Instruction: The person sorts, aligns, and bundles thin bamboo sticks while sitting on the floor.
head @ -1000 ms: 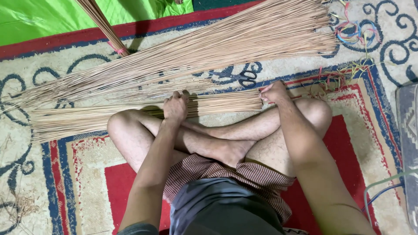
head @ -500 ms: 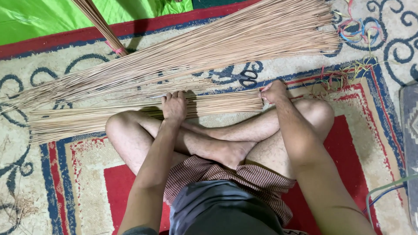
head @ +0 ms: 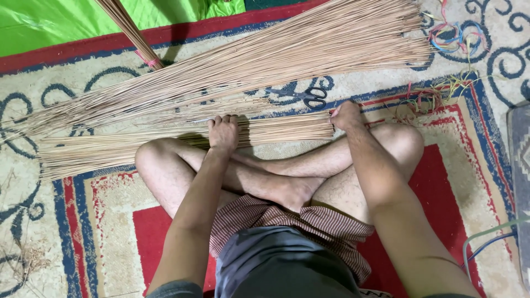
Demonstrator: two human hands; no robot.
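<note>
I sit cross-legged on a patterned rug (head: 94, 221). A small bundle of thin tan sticks (head: 138, 144) lies flat just in front of my knees. My left hand (head: 223, 133) presses down on the middle of this bundle, fingers curled over it. My right hand (head: 345, 115) is closed around the bundle's right end, where the stick tips line up. A much larger fan of the same sticks (head: 276, 58) lies beyond it, spreading toward the upper right.
Black scissors (head: 309, 97) lie on the rug between the two stick piles. A tied stick bundle (head: 130, 30) leans in from the top. Coloured string scraps (head: 452, 38) lie at the upper right, a green sheet (head: 66, 22) at the upper left.
Both hands stay on the small bundle; the view has shifted only slightly.
</note>
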